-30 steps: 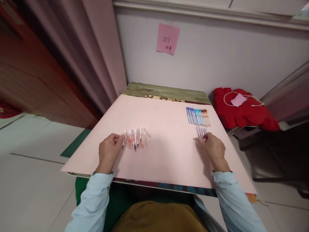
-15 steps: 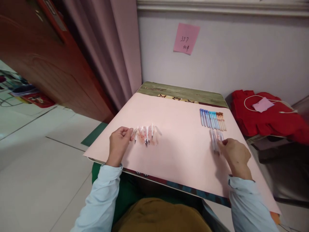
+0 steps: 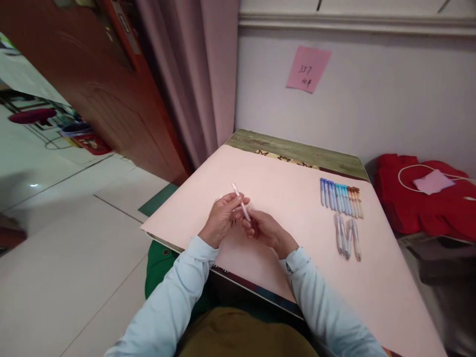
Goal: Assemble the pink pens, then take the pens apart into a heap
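Note:
A pale, partly clear pen (image 3: 241,201) is held tilted between my two hands over the left part of the paper. My left hand (image 3: 222,216) pinches its upper part between thumb and fingers. At the lower end, the closed fingers of my right hand (image 3: 267,229) grip the same pen. Behind and below my hands lie loose pen parts, almost wholly hidden now. Off to the right, several pale clear pens (image 3: 339,235) lie loosely side by side. Above them runs a neat row of pens (image 3: 341,198) in blue, turquoise and brown.
Pale pink paper (image 3: 282,183) covers most of the table, with a green wood-patterned strip (image 3: 297,148) along its far edge. Beyond the right edge lies red cloth (image 3: 394,198) with a white cord and a pink note on it. A brown door and curtain stand left.
My right hand has left the clear pens and moved left to meet my left hand. My left hand has shifted right, and both now hold one pen. The view has turned slightly left.

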Action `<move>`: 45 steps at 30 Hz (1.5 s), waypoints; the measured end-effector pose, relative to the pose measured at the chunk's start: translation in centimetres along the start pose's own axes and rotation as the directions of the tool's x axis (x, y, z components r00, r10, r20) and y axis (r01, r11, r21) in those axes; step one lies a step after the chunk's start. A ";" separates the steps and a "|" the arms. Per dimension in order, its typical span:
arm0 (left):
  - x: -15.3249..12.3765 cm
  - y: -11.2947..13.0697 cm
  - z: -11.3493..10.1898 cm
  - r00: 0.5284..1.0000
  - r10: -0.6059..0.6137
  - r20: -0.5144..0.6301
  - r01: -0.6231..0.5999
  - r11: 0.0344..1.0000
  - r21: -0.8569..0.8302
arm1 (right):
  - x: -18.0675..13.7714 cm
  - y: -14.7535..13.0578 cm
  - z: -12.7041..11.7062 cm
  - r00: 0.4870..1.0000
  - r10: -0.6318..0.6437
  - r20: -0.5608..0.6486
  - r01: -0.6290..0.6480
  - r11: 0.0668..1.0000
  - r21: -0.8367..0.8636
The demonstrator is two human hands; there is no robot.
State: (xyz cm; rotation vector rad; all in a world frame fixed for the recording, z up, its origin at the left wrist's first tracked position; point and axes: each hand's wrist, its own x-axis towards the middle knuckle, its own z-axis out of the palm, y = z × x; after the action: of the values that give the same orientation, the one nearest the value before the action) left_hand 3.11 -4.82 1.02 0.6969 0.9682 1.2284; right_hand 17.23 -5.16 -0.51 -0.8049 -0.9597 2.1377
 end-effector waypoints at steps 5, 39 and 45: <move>0.5 -0.3 -0.3 0.998 -0.002 0.056 0.004 1.000 -0.030 | -0.4 0.2 -0.6 0.998 0.047 0.050 -0.053 0.990 0.132; 1.4 -0.6 1.7 0.984 0.085 -0.157 -0.110 0.981 -0.161 | -0.3 0.6 -1.0 0.923 -0.131 -0.361 0.100 0.990 -0.103; 1.5 -0.5 1.8 0.979 0.100 -0.176 -0.128 0.980 -0.154 | -0.4 0.6 -0.8 0.911 -0.197 -0.363 0.177 0.980 -0.088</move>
State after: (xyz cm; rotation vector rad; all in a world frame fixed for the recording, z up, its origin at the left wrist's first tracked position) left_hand 4.99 -3.35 1.02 0.5309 0.9607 1.4693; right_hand 17.88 -5.50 -1.29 -1.0530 -0.8565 1.7207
